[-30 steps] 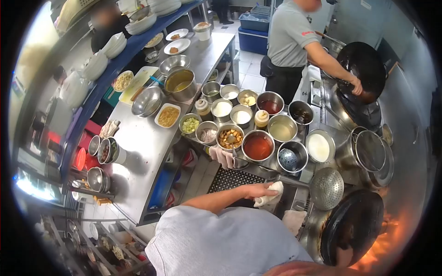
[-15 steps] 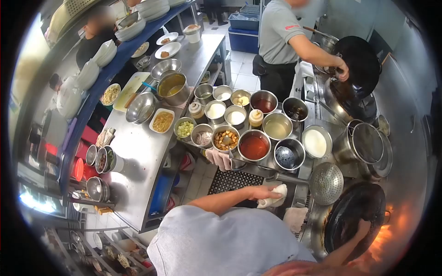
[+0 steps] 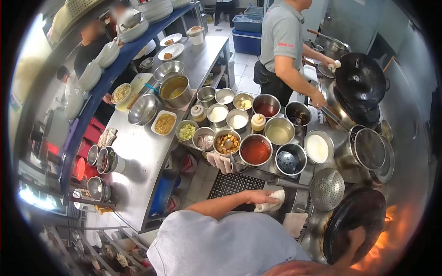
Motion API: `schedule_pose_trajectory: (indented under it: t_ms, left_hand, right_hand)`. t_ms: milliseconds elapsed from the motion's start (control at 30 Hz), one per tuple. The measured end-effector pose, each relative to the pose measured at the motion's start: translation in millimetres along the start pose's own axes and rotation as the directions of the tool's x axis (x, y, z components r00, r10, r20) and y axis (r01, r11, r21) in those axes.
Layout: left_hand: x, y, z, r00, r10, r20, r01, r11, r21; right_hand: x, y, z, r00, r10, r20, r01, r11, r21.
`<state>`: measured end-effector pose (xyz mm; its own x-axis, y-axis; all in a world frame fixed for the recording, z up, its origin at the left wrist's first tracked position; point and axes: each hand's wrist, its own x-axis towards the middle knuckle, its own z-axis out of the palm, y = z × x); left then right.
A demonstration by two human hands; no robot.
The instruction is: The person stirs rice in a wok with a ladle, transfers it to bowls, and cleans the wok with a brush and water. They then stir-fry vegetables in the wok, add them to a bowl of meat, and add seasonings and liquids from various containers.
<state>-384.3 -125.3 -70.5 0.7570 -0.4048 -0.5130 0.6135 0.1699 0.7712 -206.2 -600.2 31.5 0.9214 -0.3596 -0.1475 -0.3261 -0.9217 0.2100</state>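
Observation:
My left hand [image 3: 261, 198] is closed on a folded white cloth [image 3: 270, 202] at the front of the stove. Over the black wok [image 3: 340, 216] at lower right is my right hand [image 3: 356, 238]. Its fingers are blurred, so I cannot make out whether it grips anything. Flames [image 3: 384, 237] rise along the wok's right side. A perforated metal skimmer [image 3: 327, 188] lies between the cloth and the wok, its handle pointing left. Below the skimmer, a beige cloth [image 3: 294, 224] lies on the stove edge.
Several metal pots of sauces and ingredients, such as red sauce [image 3: 256, 151], stand ahead. A tall pot [image 3: 350, 154] with a strainer is at right. A co-worker in a grey shirt [image 3: 283, 46] stands by another wok [image 3: 360, 76]. A steel counter [image 3: 133, 170] is at left.
My right hand has shifted slightly left and down over the wok. The co-worker's arms have moved, one hand now lower by a handle. My left hand has barely moved.

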Motion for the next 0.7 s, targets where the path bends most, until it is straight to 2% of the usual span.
schedule_pose_trajectory:
  t_ms: [67, 100, 167, 200, 233, 267, 333, 367, 433, 500, 533, 567, 600, 667, 700]
  left_hand:
    - [0, -5, -8, 0.997, 0.012, -0.082, -0.012, 1.0, 0.007]
    - [2, -9, -12, 0.996, 0.006, -0.087, -0.005, 1.0, 0.008]
    - [5, -20, -14, 0.995, 0.049, -0.087, -0.056, 0.995, -0.078]
    - [9, -22, -15, 0.997, 0.044, -0.071, -0.049, 0.996, -0.074]
    - [14, -22, -15, 0.999, 0.033, -0.03, -0.035, 0.997, -0.072]
    - [18, -25, -11, 1.0, 0.024, 0.009, -0.023, 0.997, -0.078]
    - [17, -23, -9, 1.0, 0.017, 0.018, -0.016, 0.999, -0.045]
    - [16, -20, -9, 1.0, 0.004, 0.025, -0.004, 1.0, -0.002]
    - [8, -11, -6, 0.998, 0.051, -0.024, -0.051, 0.999, -0.002]
    - [4, -7, -8, 0.994, 0.084, -0.067, -0.085, 0.996, -0.002]
    - [4, -7, -9, 0.997, 0.027, -0.067, -0.028, 0.999, -0.022]
    - [7, -8, -9, 0.998, -0.028, -0.059, 0.026, 0.999, -0.039]
    - [12, -8, -9, 0.999, -0.031, -0.041, 0.03, 0.999, -0.03]
    - [18, -11, -9, 0.998, -0.053, 0.02, 0.054, 0.999, -0.01]
    - [16, -6, -11, 0.999, -0.045, 0.014, 0.045, 0.999, -0.012]
  right_hand:
    - [-79, -29, -40, 0.966, -0.224, 0.131, 0.239, 0.964, -0.117]
    - [-85, -17, -46, 0.955, -0.253, 0.155, 0.272, 0.955, -0.118]
    - [-10, 36, -13, 0.972, -0.163, 0.171, 0.176, 0.982, -0.066]
    - [37, 59, 14, 0.978, -0.063, 0.197, 0.086, 0.99, -0.109]
    - [49, 60, 11, 0.996, -0.021, 0.082, 0.024, 0.999, -0.042]
    - [58, 64, 19, 0.997, -0.008, 0.08, 0.012, 0.999, -0.052]
    - [77, 52, 36, 0.995, -0.089, 0.048, 0.092, 0.994, -0.059]
    - [57, 35, 33, 0.994, -0.111, 0.023, 0.113, 0.99, -0.086]
    - [-24, -10, -26, 0.979, -0.188, 0.077, 0.197, 0.97, -0.143]
    - [-36, -19, -69, 0.971, -0.215, 0.1, 0.228, 0.963, -0.145]
    - [-27, -6, -72, 0.955, -0.201, 0.218, 0.23, 0.966, -0.116]
    - [31, 31, -29, 0.966, -0.201, 0.164, 0.198, 0.98, 0.034]
    - [28, 32, -26, 0.97, -0.182, 0.163, 0.178, 0.983, 0.034]
    - [33, 23, -27, 0.996, 0.02, 0.093, -0.028, 0.996, 0.085]
    - [34, 25, 7, 1.0, -0.005, -0.008, 0.005, 0.999, 0.038]
